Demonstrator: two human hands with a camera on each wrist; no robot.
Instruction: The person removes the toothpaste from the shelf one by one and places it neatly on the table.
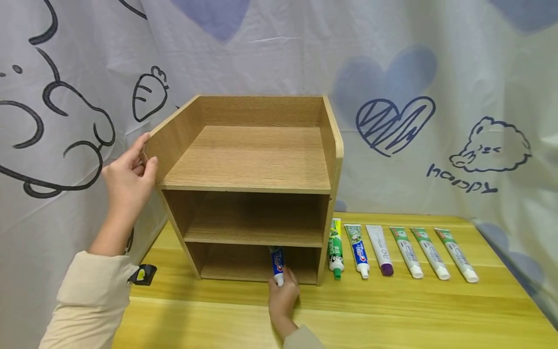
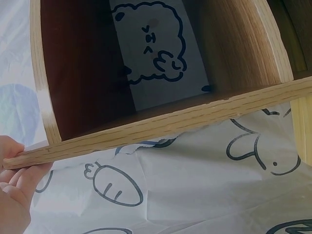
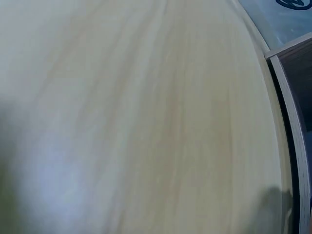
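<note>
A wooden three-tier shelf unit (image 1: 248,165) stands on the yellow wooden table (image 1: 392,310). My left hand (image 1: 128,174) grips the front edge of its left side panel (image 2: 146,129), thumb inside and fingers outside. My right hand (image 1: 283,293) holds the capped end of a blue and white toothpaste tube (image 1: 276,264), whose far end lies inside the bottom compartment. The right wrist view shows only blurred tabletop (image 3: 146,122) and a strip of the shelf's edge (image 3: 292,141).
Several toothpaste tubes lie in a row right of the shelf: green (image 1: 334,248), blue (image 1: 358,249), white with purple cap (image 1: 380,249), and three white-green ones (image 1: 429,253). A small black and yellow object (image 1: 143,274) sits at the table's left edge. A printed cloth backdrop (image 1: 436,121) hangs behind.
</note>
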